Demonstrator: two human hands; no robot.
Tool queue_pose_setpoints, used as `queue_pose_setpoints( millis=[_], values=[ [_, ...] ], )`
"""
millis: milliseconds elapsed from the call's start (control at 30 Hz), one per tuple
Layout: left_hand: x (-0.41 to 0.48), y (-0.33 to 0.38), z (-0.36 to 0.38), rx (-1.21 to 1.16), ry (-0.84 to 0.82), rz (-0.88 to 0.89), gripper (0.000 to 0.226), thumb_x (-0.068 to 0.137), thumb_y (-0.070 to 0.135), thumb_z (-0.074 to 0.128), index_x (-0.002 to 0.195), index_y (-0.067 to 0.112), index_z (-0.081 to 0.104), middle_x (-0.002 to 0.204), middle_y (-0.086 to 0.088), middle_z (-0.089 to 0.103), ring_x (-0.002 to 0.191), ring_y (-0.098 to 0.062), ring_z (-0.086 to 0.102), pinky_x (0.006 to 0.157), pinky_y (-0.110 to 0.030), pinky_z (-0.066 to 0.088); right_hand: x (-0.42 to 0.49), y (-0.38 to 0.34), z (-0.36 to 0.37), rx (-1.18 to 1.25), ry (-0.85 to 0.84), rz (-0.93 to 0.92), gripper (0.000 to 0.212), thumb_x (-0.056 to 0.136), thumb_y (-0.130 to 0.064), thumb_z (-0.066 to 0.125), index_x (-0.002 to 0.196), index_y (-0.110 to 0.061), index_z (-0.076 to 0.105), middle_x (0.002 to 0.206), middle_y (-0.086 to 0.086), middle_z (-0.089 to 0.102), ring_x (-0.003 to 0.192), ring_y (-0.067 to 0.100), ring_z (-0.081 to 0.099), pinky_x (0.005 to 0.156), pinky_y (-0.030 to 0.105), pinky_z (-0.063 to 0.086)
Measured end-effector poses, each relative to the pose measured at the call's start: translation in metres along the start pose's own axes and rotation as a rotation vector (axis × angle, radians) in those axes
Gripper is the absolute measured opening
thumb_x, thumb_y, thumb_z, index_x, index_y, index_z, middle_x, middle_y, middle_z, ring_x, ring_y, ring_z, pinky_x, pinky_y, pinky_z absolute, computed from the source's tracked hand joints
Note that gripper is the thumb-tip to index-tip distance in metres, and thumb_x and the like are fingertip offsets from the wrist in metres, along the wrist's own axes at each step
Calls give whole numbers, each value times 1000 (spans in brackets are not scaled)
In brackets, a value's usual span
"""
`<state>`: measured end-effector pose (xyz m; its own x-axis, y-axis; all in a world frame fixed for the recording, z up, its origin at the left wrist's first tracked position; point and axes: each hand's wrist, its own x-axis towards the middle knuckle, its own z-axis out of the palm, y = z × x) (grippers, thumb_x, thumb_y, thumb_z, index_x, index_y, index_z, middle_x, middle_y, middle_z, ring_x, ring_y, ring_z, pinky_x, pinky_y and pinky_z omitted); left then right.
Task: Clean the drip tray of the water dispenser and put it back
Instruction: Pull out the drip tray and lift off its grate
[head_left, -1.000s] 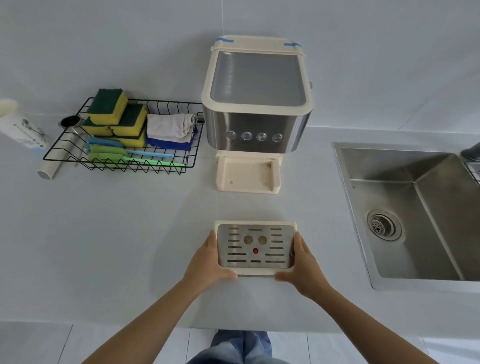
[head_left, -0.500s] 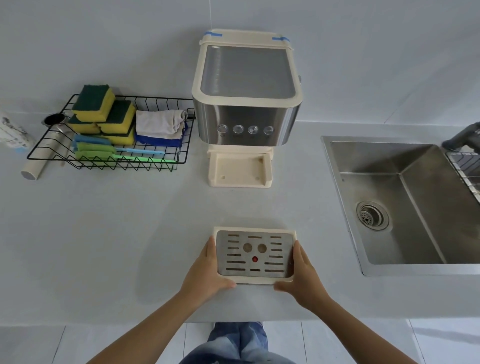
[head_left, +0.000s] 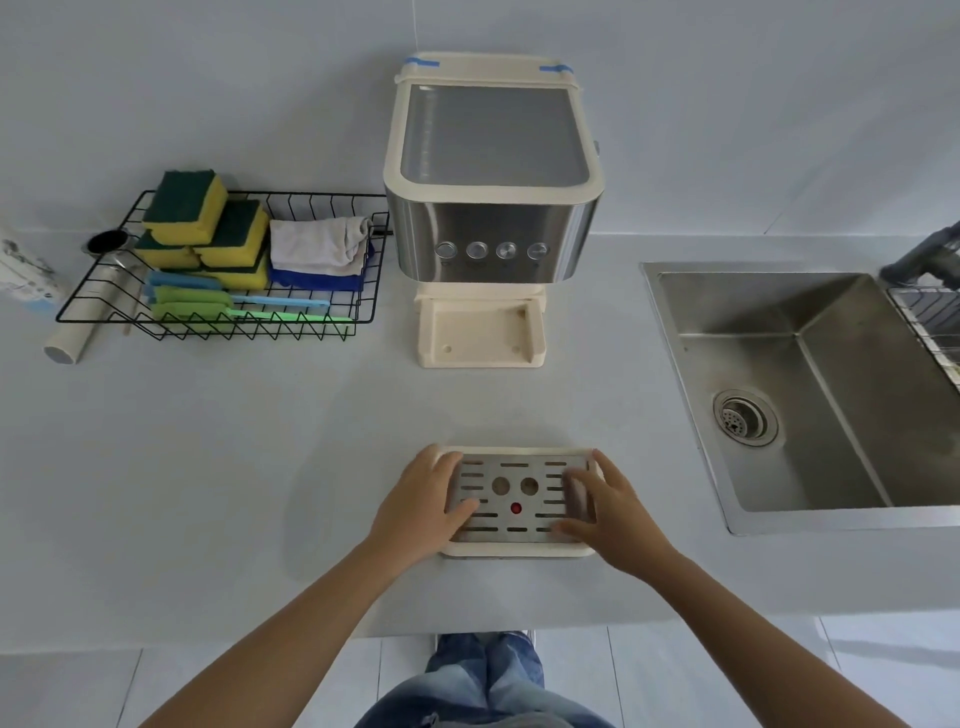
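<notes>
The cream drip tray (head_left: 519, 551) with its slotted metal grate (head_left: 514, 488) lies flat on the counter near the front edge. My left hand (head_left: 426, 504) wraps the tray's left end, thumb lying on the grate. My right hand (head_left: 608, 509) is blurred and rests with spread fingers on the grate's right side. The water dispenser (head_left: 493, 218) stands against the back wall, straight beyond the tray. Its cream base platform (head_left: 480, 332) has nothing on it.
A black wire rack (head_left: 104, 291) at the back left holds yellow-green sponges (head_left: 192, 202), folded cloths (head_left: 317, 244) and blue and green brushes (head_left: 208, 306). A steel sink (head_left: 810, 384) is set into the counter on the right. A bottle (head_left: 26, 275) stands at the far left.
Both hands have shifted from gripping the tray's sides to lying over the grate. The tray has stayed on the counter near the front edge.
</notes>
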<state>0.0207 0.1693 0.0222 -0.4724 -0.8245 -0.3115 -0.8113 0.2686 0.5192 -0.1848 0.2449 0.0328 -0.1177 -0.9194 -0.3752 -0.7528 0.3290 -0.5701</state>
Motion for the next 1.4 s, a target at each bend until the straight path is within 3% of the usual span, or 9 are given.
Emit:
queue_pose_setpoints(
  millis=[100,300,500,733,900,1000,1233,1400],
  values=[
    [5,10,0,108,-81,105,47,88,34,53,132,20,43,154,-5,16,141,-21,23,111,-32,29,7,-3,-1,-158,-55,-52,53,80,-31,67,128,-18,49,154,5,14,141,24,13,115,33,22],
    [14,12,4,234,-217,216,50,83,40,59,128,20,49,154,-3,13,140,-25,18,115,-35,25,17,0,4,-357,-117,-169,58,79,-42,65,131,-28,46,157,3,7,145,28,-3,118,38,9],
    [16,9,3,287,-240,246,57,81,44,60,131,21,46,157,-3,6,144,-23,10,117,-36,18,26,-1,6,-411,-177,-178,60,76,-44,66,131,-30,46,157,2,3,145,28,-8,119,41,5],
    [24,18,-2,362,-274,294,58,75,46,66,120,16,49,156,-5,4,143,-25,7,117,-36,15,31,-8,4,-471,-214,-202,58,71,-44,71,121,-26,48,157,4,1,144,29,-10,118,41,0],
    [28,23,-8,408,-289,342,60,75,45,66,122,14,44,157,-6,3,145,-25,-2,118,-36,8,33,-7,3,-445,-211,-221,59,69,-45,73,119,-27,47,158,2,4,145,26,-7,118,38,1],
    [31,27,-13,409,-304,363,64,72,45,69,122,15,43,155,-6,6,144,-25,1,117,-36,11,31,-5,-7,-407,-208,-239,61,70,-42,73,122,-26,47,157,1,6,144,24,-2,118,35,7],
    [49,61,-16,352,-253,385,61,70,41,71,121,18,47,143,-1,23,133,-20,23,108,-31,30,39,19,-43,-403,-129,-324,58,68,-42,73,118,-19,53,140,3,31,129,21,27,109,28,33],
    [84,96,-8,358,-163,424,54,70,45,68,113,17,51,140,-2,29,130,-21,26,108,-30,28,60,53,-76,-427,-10,-363,56,57,-40,79,102,-14,61,124,13,50,114,34,48,96,35,44]
  ],
)
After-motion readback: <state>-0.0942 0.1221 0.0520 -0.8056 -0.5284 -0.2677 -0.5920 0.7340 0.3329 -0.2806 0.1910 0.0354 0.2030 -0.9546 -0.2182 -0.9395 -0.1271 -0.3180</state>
